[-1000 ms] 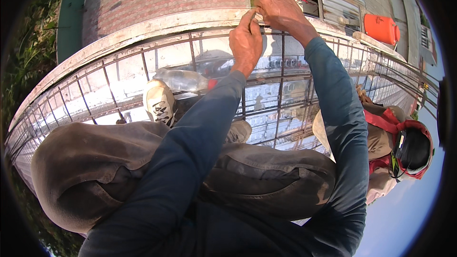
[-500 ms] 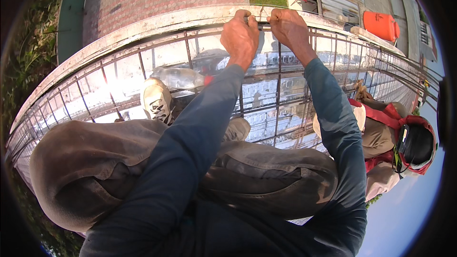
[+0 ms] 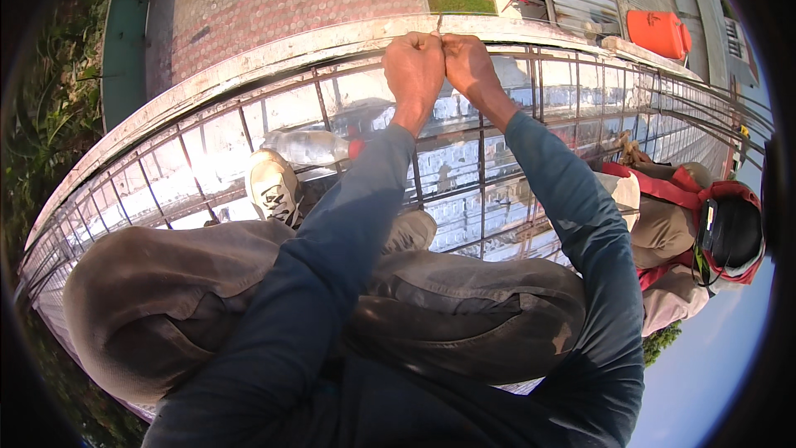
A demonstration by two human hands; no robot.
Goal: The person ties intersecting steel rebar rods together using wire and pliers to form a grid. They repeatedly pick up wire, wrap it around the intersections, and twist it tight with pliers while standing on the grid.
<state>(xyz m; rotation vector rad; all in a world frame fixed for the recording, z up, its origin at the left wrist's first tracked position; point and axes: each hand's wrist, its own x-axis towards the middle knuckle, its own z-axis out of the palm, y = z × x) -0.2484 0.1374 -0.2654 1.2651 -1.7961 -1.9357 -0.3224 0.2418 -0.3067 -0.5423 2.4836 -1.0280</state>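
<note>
My left hand (image 3: 412,68) and my right hand (image 3: 469,65) meet at the inner side of a pale board edge (image 3: 332,40), thumbs and fingers pinched together. Whatever they pinch is too small to make out. Just beyond the fingertips a thin brown rod or nail (image 3: 439,23) stands at the board, and a fine line runs along the board's outer side. Below my hands lies a grid of steel reinforcing bars (image 3: 482,174). A clear plastic bottle (image 3: 308,148) with a red cap rests beside my left shoe (image 3: 274,187).
On the right another person in a red and beige top and dark cap (image 3: 734,232) crouches over the bars. An orange water cooler (image 3: 657,33) stands past the board at the far right. Far below lies a paved yard (image 3: 315,0), with plants (image 3: 50,108) at left.
My hands have drawn together, the right one moving left until it touches the left. Both have come slightly nearer to me, and the view has shifted a little.
</note>
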